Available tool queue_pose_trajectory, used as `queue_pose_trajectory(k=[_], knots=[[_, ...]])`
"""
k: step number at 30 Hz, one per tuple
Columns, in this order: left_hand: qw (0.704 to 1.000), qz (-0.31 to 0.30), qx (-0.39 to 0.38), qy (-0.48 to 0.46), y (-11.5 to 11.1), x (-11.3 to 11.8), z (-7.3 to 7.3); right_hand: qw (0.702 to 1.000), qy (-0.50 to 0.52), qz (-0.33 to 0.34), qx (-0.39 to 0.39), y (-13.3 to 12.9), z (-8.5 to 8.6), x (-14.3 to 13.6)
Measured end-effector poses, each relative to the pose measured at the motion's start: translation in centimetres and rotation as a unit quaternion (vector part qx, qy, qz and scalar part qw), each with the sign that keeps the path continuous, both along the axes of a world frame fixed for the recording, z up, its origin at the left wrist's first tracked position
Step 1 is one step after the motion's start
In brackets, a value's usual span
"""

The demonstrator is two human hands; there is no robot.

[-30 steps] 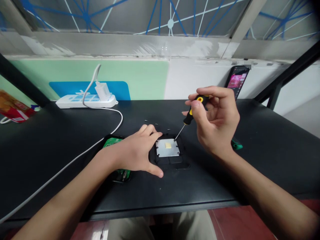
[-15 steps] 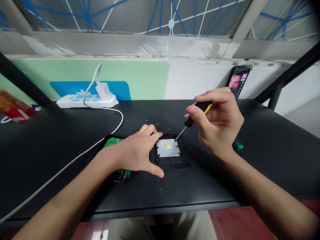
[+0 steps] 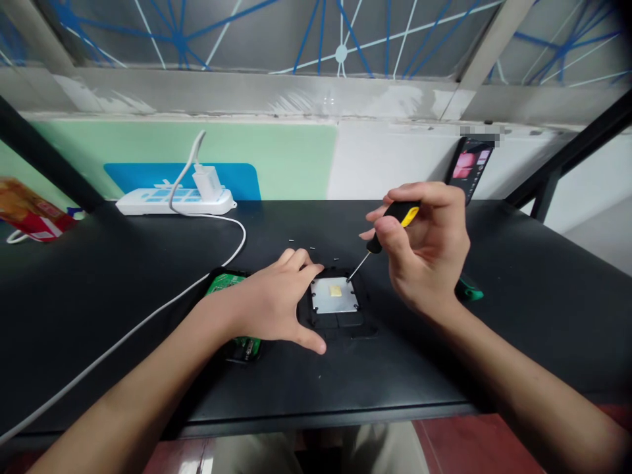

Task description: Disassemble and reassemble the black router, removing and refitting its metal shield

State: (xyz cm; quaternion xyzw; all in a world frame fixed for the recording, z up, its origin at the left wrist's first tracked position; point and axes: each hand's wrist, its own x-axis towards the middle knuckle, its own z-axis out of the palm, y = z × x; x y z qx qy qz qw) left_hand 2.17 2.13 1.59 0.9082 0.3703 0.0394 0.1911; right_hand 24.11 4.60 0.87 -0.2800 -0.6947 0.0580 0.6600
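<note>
Midway between the table's (image 3: 395, 388) near and far edges, the case (image 3: 326, 322) is best braced by the left hand (image 3: 274, 297), fingers spread at its side, while the right hand (image 3: 430, 243), gripping the slanted screwdriver (image 3: 376, 242), should press straight along the plate's (image 3: 333, 303) corner screw (image 3: 348, 280).

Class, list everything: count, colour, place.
Table: 1, black, foreground
Casings: 2, black, centre
Plate: 1, silver, right casing
Pad: 1, yellowish, on plate
Circuit board: 1, green, left casing
Screwdriver: 1, black/yellow, at plate
Small pieces: 3, silvery, beyond casings
Power strip: 1, white, back left
Plug with cable: 1, white, power strip
Packet: 1, red, far left
Phone: 1, black, back right
Unclear object: 1, green, right
Left hand: 1, across casings
Right hand: 1, on screwdriver
</note>
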Motion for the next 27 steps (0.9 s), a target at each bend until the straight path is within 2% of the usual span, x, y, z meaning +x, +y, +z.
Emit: queue_pose_trajectory(k=[3, 6, 11, 15, 20, 27], knots=[[1.000, 0.000, 0.004, 0.007, 0.0, 0.0, 0.0, 0.999, -0.006, -0.025, 0.019, 0.3, -0.1, 0.2], [1.000, -0.003, 0.000, 0.006, 0.0, 0.0, 0.1, 0.999, -0.007, -0.036, 0.001, 0.1, 0.0, 0.1], [1.000, -0.003, -0.006, 0.005, 0.0, 0.2, 0.1, 0.997, 0.010, 0.032, -0.064, -0.5, 0.1, -0.3], [1.000, -0.005, -0.001, 0.007, 0.0, 0.2, 0.1, 0.997, 0.006, 0.042, -0.060, -0.6, 0.1, -0.2], [1.000, -0.003, 0.004, 0.010, 0.0, 0.1, 0.1, 1.000, -0.011, 0.006, -0.014, 0.1, -0.1, 0.3], [1.000, -0.004, 0.004, 0.009, -0.1, 0.0, 0.0, 0.999, -0.025, -0.041, -0.006, 0.4, -0.4, 0.5]])
